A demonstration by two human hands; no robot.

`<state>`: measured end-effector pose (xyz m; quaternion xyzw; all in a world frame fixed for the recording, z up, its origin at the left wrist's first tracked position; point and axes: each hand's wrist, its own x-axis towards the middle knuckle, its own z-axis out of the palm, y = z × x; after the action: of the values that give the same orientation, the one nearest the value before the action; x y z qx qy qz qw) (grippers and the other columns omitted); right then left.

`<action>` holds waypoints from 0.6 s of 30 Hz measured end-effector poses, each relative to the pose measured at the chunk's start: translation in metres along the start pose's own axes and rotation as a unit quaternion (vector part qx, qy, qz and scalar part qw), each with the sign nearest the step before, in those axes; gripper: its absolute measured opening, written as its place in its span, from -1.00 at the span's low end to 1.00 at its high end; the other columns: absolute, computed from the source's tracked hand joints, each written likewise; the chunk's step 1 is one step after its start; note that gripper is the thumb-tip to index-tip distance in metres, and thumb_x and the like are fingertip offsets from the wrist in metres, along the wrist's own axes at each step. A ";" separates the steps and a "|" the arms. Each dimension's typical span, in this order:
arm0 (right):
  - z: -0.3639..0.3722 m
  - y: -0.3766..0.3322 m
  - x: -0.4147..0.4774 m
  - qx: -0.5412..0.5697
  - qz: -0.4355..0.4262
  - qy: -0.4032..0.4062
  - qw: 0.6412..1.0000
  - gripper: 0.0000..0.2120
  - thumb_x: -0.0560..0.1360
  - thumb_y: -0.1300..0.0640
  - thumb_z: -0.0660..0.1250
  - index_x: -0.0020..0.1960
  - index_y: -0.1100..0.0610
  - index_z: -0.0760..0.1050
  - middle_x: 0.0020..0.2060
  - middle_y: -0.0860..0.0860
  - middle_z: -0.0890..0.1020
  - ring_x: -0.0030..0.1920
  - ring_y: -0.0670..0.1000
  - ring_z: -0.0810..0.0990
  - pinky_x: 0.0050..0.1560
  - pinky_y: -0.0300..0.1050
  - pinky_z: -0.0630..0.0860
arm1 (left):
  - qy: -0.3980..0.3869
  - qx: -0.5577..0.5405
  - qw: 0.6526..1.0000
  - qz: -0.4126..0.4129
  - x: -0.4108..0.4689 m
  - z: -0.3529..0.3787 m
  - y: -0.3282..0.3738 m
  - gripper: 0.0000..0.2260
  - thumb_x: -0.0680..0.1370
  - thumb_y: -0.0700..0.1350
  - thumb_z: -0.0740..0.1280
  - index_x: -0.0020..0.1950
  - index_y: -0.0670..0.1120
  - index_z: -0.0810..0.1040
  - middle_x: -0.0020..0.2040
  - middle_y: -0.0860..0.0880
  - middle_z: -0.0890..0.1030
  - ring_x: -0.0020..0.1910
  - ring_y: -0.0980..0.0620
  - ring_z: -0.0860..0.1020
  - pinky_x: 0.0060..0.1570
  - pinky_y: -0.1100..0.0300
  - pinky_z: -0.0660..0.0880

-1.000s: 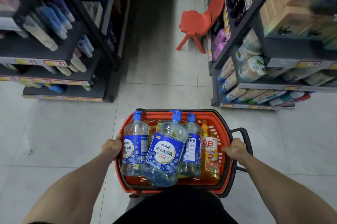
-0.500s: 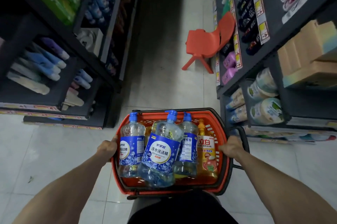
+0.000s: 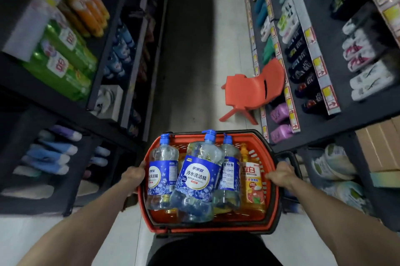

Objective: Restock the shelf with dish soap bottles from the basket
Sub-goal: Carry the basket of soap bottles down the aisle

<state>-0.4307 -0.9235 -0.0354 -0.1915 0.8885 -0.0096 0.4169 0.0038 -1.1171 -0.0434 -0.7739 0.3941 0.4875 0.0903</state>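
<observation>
Curled over the left rim of the orange plastic basket point(image 3: 205, 225), the left hand point(image 3: 134, 176) grips it; the right hand point(image 3: 281, 176) grips the right rim. Dark shelving point(image 3: 65, 112) flanks a grey tiled aisle floor point(image 3: 190, 60), where an orange plastic chair point(image 3: 244, 90) stands. In the basket lie three clear blue-capped dish soap bottles point(image 3: 195, 179) labelled "冷水洗洁精", then an orange bottle point(image 3: 253, 187) reading "立白".

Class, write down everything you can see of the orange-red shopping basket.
The basket is orange-red plastic with slotted walls and a dark rim band. A black handle lies folded down outside its right edge. It is held roughly level above the pale floor, the left hand gripping its left rim and the right hand its right. Inside lean three clear blue-labelled bottles and one orange bottle, caps pointing away.
</observation>
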 end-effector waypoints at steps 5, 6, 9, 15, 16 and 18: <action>-0.036 -0.068 0.032 -0.004 0.007 0.008 1.000 -0.77 0.47 0.18 0.58 -0.04 0.22 0.54 -0.06 0.14 0.64 -0.12 0.11 0.61 -0.09 -0.13 0.53 | -0.014 -0.005 1.000 0.003 0.028 -0.036 0.081 -0.39 0.71 0.27 0.19 0.29 -0.29 0.61 0.16 -0.31 0.68 0.10 -0.32 0.69 0.07 -0.27 0.68; -0.044 -0.080 0.040 -0.002 0.003 0.008 1.000 -0.77 0.48 0.18 0.57 -0.02 0.23 0.54 -0.06 0.14 0.63 -0.09 0.12 0.61 -0.08 -0.13 0.52 | -0.019 0.002 1.000 0.004 0.035 -0.042 0.099 -0.39 0.72 0.27 0.18 0.28 -0.27 0.63 0.14 -0.30 0.69 0.09 -0.31 0.69 0.08 -0.26 0.68; -0.067 -0.115 0.066 0.001 -0.001 0.002 1.000 -0.78 0.51 0.19 0.56 -0.04 0.22 0.52 -0.05 0.14 0.62 -0.05 0.13 0.61 -0.04 -0.11 0.55 | -0.029 0.005 1.000 0.004 0.054 -0.053 0.149 -0.42 0.72 0.27 0.18 0.25 -0.24 0.64 0.13 -0.27 0.70 0.09 -0.29 0.70 0.11 -0.24 0.68; -0.120 -0.181 0.141 0.000 -0.023 -0.014 1.000 -0.79 0.49 0.22 0.55 0.06 0.24 0.60 -0.01 0.16 0.67 -0.04 0.14 0.66 0.01 -0.09 0.63 | -0.051 -0.018 0.998 0.011 0.096 -0.055 0.241 -0.48 0.76 0.16 0.16 0.21 -0.27 0.66 0.05 -0.26 0.73 0.02 -0.22 0.71 0.09 -0.20 0.67; -0.130 -0.194 0.154 0.003 -0.024 -0.013 1.000 -0.79 0.48 0.21 0.54 0.05 0.25 0.60 -0.02 0.15 0.66 -0.04 0.14 0.67 0.00 -0.08 0.64 | -0.049 -0.024 0.998 0.011 0.102 -0.055 0.257 -0.48 0.76 0.15 0.17 0.21 -0.28 0.66 0.04 -0.27 0.74 0.03 -0.24 0.71 0.12 -0.23 0.67; -0.149 -0.216 0.178 0.008 -0.027 -0.010 1.000 -0.82 0.47 0.22 0.54 0.00 0.24 0.60 -0.05 0.15 0.67 -0.06 0.14 0.67 -0.04 -0.07 0.63 | -0.050 -0.027 0.998 0.007 0.114 -0.056 0.288 -0.48 0.77 0.15 0.16 0.21 -0.27 0.67 0.06 -0.29 0.74 0.08 -0.28 0.72 0.17 -0.31 0.64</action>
<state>-0.5731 -1.2074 -0.0313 -0.2123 0.8786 -0.0258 0.4270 -0.1348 -1.3997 -0.0387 -0.7479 0.3813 0.5367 0.0854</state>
